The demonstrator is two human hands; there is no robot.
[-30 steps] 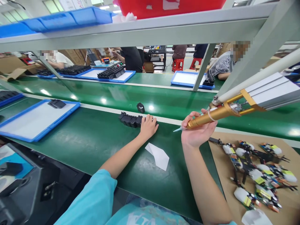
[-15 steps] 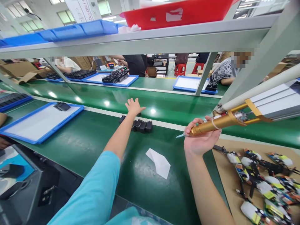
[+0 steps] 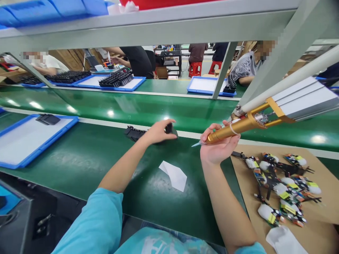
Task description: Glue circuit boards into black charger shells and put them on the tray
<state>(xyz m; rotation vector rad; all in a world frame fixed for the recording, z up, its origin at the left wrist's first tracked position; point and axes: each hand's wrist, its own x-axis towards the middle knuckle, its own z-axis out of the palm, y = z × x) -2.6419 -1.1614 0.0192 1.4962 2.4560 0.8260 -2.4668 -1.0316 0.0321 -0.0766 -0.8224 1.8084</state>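
Observation:
My left hand (image 3: 158, 131) is stretched out to the row of small black parts (image 3: 135, 133) by the edge of the green belt. Its fingers are closed on one black part (image 3: 168, 127) at the row's right end. My right hand (image 3: 217, 146) is shut round a gold pen-shaped dispensing tool (image 3: 228, 131). The tool hangs from a white hose and a grey bracket, and its tip points left, above the table. A folded white paper (image 3: 173, 174) lies on the green mat between my arms.
A brown cardboard sheet (image 3: 312, 215) at the right holds several small circuit boards (image 3: 278, 183) with wires. A blue tray (image 3: 31, 135) with a black part lies at the left. Behind the belt (image 3: 119, 106), other people sit at more blue trays. A grey shelf runs overhead.
My left hand reached out over the belt with fingers spread, then came back to the row's right end and closed on a black part. My right hand kept hold of the gold tool.

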